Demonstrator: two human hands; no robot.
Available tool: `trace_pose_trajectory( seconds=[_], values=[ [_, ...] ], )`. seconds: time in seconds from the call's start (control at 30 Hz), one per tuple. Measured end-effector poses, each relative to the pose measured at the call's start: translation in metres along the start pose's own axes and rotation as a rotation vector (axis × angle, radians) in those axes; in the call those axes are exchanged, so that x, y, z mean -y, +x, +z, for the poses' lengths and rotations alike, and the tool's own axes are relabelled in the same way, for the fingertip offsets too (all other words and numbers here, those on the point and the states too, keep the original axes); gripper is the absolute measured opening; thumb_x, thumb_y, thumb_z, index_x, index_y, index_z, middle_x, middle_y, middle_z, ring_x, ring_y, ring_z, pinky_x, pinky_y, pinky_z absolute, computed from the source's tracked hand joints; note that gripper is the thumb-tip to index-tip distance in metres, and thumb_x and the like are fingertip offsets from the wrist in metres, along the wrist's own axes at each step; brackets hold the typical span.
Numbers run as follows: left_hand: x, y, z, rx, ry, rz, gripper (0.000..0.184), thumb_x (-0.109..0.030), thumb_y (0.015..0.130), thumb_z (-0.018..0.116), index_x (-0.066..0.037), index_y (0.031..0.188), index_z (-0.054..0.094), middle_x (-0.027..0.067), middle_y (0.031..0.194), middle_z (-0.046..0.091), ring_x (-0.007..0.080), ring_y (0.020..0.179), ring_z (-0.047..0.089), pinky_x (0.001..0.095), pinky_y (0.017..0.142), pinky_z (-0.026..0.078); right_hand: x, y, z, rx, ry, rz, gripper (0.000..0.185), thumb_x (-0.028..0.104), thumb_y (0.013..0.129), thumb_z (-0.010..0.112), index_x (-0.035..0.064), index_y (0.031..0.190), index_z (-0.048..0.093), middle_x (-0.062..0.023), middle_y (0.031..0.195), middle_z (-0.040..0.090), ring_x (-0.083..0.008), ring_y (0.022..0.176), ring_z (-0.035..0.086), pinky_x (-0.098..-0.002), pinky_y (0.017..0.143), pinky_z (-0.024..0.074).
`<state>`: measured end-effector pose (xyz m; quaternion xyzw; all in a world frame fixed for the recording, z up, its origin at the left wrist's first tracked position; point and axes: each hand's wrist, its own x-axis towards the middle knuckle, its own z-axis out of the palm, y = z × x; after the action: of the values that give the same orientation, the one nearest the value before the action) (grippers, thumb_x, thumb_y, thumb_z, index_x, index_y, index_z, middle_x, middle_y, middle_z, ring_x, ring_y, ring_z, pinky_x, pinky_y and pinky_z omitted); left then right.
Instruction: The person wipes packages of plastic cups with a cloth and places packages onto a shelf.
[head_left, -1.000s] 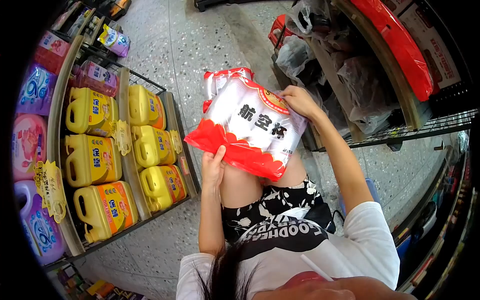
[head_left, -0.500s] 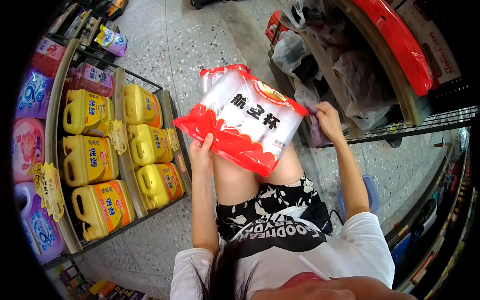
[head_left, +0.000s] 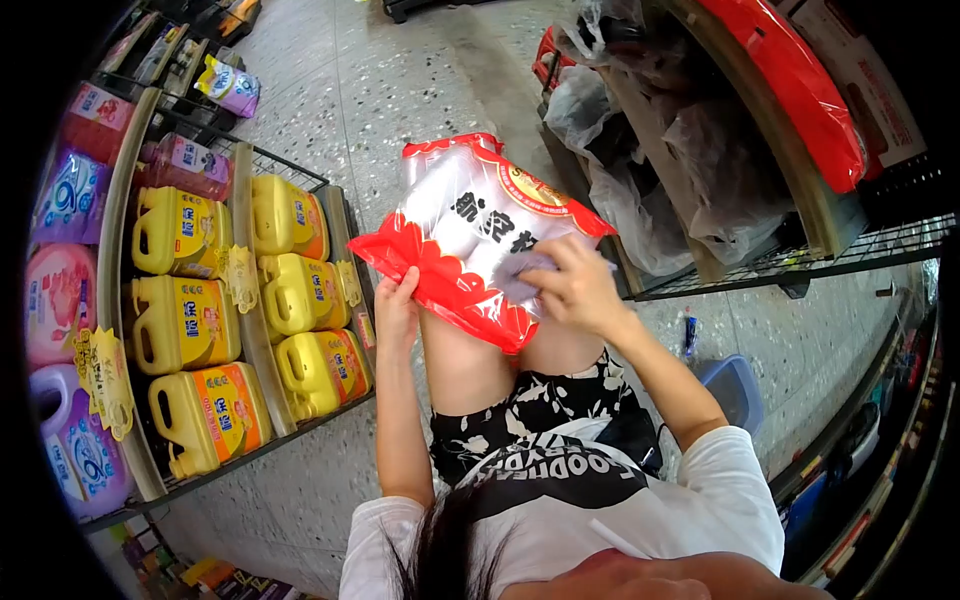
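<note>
A red and clear plastic pack of disposable cups [head_left: 455, 245] rests above my knees, black characters printed across its front. My left hand [head_left: 397, 300] grips its lower left edge, thumb on top. My right hand [head_left: 580, 285] is closed on a greyish-purple cloth [head_left: 522, 272] and presses it against the right part of the pack, covering some of the print. Beyond the first pack, part of a second red-edged pack [head_left: 455, 143] shows.
To my left, a shelf holds several yellow detergent jugs [head_left: 185, 322] and purple and pink bottles. A wire rack [head_left: 710, 285] with plastic-bagged goods [head_left: 725, 190] stands at the right. A translucent blue tub [head_left: 735, 390] sits on the speckled floor.
My right hand has moved left with the cloth, from beside the rack onto the front of the cup pack. My left hand keeps its grip on the pack.
</note>
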<state>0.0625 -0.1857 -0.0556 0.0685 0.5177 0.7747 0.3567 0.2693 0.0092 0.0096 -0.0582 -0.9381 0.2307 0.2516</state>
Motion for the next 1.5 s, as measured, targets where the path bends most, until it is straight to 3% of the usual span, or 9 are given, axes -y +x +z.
trace_pose_trajectory(
  seconds=[0.27, 0.53, 0.67, 0.7, 0.83, 1.13, 1.3, 1.4, 1.5],
  values=[
    [-0.013, 0.006, 0.017, 0.006, -0.071, 0.038, 0.028, -0.009, 0.096, 0.057, 0.004, 0.12, 0.058, 0.0114, 0.118, 0.065, 0.018, 0.103, 0.064, 0.0314, 0.092, 0.05, -0.096, -0.003, -0.005, -0.175, -0.266, 0.444, 0.025, 0.009, 0.078, 0.058, 0.011, 0.098, 0.074, -0.0104, 0.106, 0.061, -0.03, 0.1, 0.055, -0.0411, 0.086, 0.0482],
    [-0.094, 0.012, 0.086, 0.186, 0.079, 0.361, 0.024, -0.01, 0.097, 0.056, 0.003, 0.116, 0.063, 0.0082, 0.11, 0.067, 0.0121, 0.092, 0.063, 0.0272, 0.083, 0.05, -0.104, -0.002, -0.031, -0.323, 0.102, 0.561, 0.029, 0.005, 0.08, 0.053, 0.003, 0.103, 0.071, -0.0121, 0.103, 0.061, -0.0302, 0.099, 0.058, -0.0354, 0.089, 0.0453],
    [-0.138, 0.0, 0.101, 0.191, 0.668, 0.612, 0.027, -0.005, 0.095, 0.056, 0.001, 0.121, 0.062, 0.0042, 0.087, 0.065, 0.0102, 0.075, 0.056, 0.0272, 0.066, 0.045, -0.097, 0.004, -0.045, -0.406, 0.227, 0.579, 0.031, 0.002, 0.08, 0.051, -0.0009, 0.105, 0.07, -0.0114, 0.103, 0.062, -0.026, 0.096, 0.061, -0.0305, 0.086, 0.045],
    [-0.143, 0.001, 0.103, 0.275, 0.832, 0.915, 0.038, 0.003, 0.085, 0.058, -0.001, 0.123, 0.061, 0.0069, 0.081, 0.062, 0.017, 0.073, 0.059, 0.0305, 0.066, 0.046, -0.098, 0.004, -0.047, -0.422, 0.263, 0.591, 0.031, 0.002, 0.08, 0.051, -0.0015, 0.105, 0.07, -0.011, 0.103, 0.062, -0.0249, 0.095, 0.061, -0.0295, 0.086, 0.0449],
    [-0.138, -0.021, 0.108, 0.364, 1.384, 1.198, 0.056, -0.001, 0.072, 0.059, -0.01, 0.127, 0.061, 0.0072, 0.073, 0.055, 0.0257, 0.068, 0.056, 0.0376, 0.063, 0.047, -0.108, -0.001, -0.048, -0.464, 0.331, 0.593, 0.033, 0.0, 0.079, 0.05, -0.0033, 0.106, 0.069, -0.0104, 0.104, 0.062, -0.0219, 0.097, 0.06, -0.0272, 0.086, 0.0441],
    [-0.039, -0.061, 0.057, 0.69, 1.622, 1.205, 0.049, -0.013, 0.076, 0.058, -0.019, 0.124, 0.064, -0.0006, 0.08, 0.049, 0.0158, 0.077, 0.053, 0.0313, 0.071, 0.047, -0.085, -0.008, -0.047, -0.385, 0.431, 0.474, 0.032, -0.005, 0.079, 0.051, -0.0032, 0.106, 0.068, -0.0093, 0.108, 0.06, -0.0197, 0.102, 0.058, -0.0258, 0.089, 0.0428],
    [-0.008, -0.087, 0.021, 0.414, 1.423, 1.097, 0.034, -0.007, 0.067, 0.066, -0.022, 0.096, 0.077, 0.0038, 0.095, 0.059, 0.0242, 0.092, 0.054, 0.0363, 0.082, 0.046, -0.036, -0.003, -0.04, -0.154, 0.287, 0.224, 0.034, -0.001, 0.073, 0.055, 0.0021, 0.103, 0.07, -0.0124, 0.109, 0.061, -0.0258, 0.103, 0.058, -0.0312, 0.088, 0.0459],
    [0.011, -0.108, 0.012, 0.128, 1.385, 1.027, 0.04, -0.011, 0.067, 0.069, -0.023, 0.104, 0.074, 0.0033, 0.1, 0.057, 0.0223, 0.093, 0.051, 0.0367, 0.083, 0.043, 0.002, 0.002, -0.025, 0.017, 0.125, -0.002, 0.034, 0.005, 0.067, 0.06, 0.0068, 0.098, 0.072, -0.0126, 0.109, 0.061, -0.0298, 0.104, 0.057, -0.036, 0.086, 0.0485],
    [0.035, -0.126, 0.017, -0.113, 1.094, 0.809, 0.021, 0.001, 0.076, 0.063, -0.01, 0.093, 0.07, 0.0081, 0.096, 0.056, 0.0222, 0.083, 0.052, 0.0336, 0.073, 0.045, 0.042, 0.001, -0.001, 0.234, 0.093, -0.201, 0.031, 0.011, 0.067, 0.064, 0.0092, 0.098, 0.072, -0.01, 0.109, 0.059, -0.0279, 0.101, 0.057, -0.0374, 0.082, 0.049]
  ],
)
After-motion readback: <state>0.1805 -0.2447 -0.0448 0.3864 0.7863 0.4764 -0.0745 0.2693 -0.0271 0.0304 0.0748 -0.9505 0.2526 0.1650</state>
